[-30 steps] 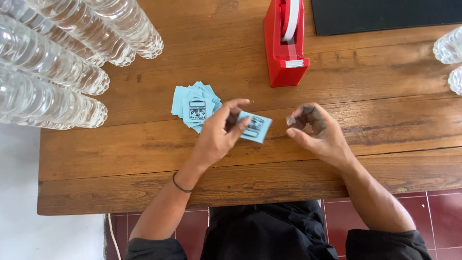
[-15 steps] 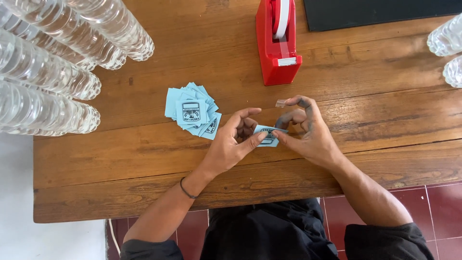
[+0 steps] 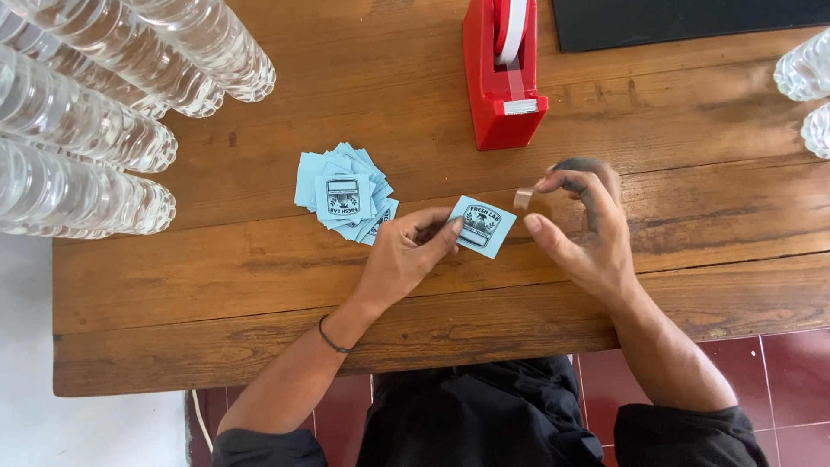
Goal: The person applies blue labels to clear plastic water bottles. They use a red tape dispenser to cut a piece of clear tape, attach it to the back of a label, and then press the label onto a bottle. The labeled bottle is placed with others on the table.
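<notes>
Beneath both hands a brown wooden tabletop is carrying everything, its planks running side to side.

Well beyond and to the outer side of the left hand, clear plastic water bottles are lying stacked on their sides, capless ends pointing toward the middle of the tabletop. More clear bottles are showing at the edge, well beyond the right hand.

Beyond the right hand, at the far edge, a flat black mat is lying.

Just beyond the gap between the two hands, a red tape dispenser is standing, its cutter end facing the person.

Just beyond the left hand, a loose pile of light blue square labels is sitting, each bearing dark print.

Between the hands, a single light blue label is being held at its near corner, the left hand's thumb and fingers closed on it, tilted diamond-wise just above the wood.

At the right hand's fingertips a small strip of clear tape is being pinched between thumb and forefinger, near the label's far corner but apart from it.

On the left wrist a thin dark band is sitting.
</notes>
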